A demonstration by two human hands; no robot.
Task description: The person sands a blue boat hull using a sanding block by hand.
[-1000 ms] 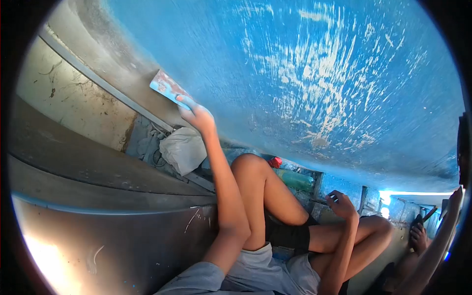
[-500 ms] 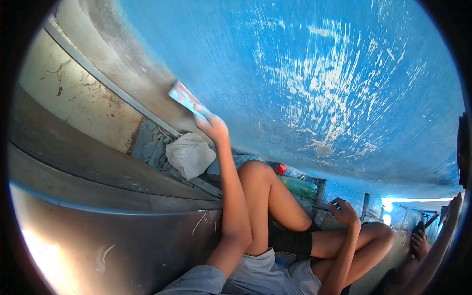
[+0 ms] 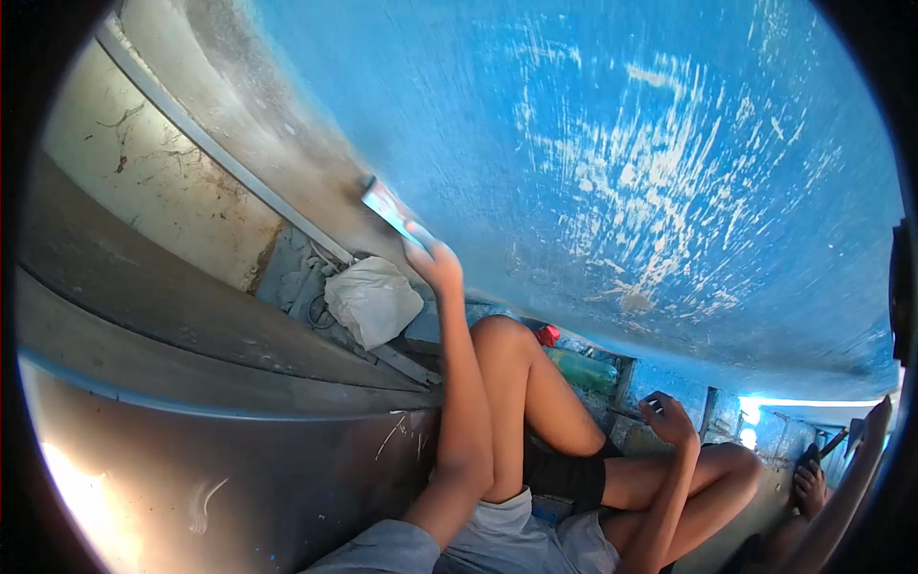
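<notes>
My left hand (image 3: 435,260) is closed around a flat rectangular hand tool (image 3: 387,208), pale blue with a reddish face and blurred by motion. The tool lies against the curved blue surface (image 3: 459,115), at the border where blue paint meets a bare grey-brown strip (image 3: 287,163). Over my bent legs hangs my right hand (image 3: 667,419), fingers loosely curled and apart, with nothing visible in them. Large white scratched patches (image 3: 660,182) mark the blue paint to the right of the tool.
A crumpled white bag (image 3: 373,301) lies below my left hand, beside a long metal strip (image 3: 220,153). A brown curved panel (image 3: 239,488) fills the lower left. Behind my knee are a green bottle (image 3: 581,371) and a red scrap (image 3: 547,335). Another person's limb (image 3: 846,488) shows at far right.
My left hand and the flat tool have moved slightly right and down along the paint border. The view has shifted a little; my right hand stays over my legs.
</notes>
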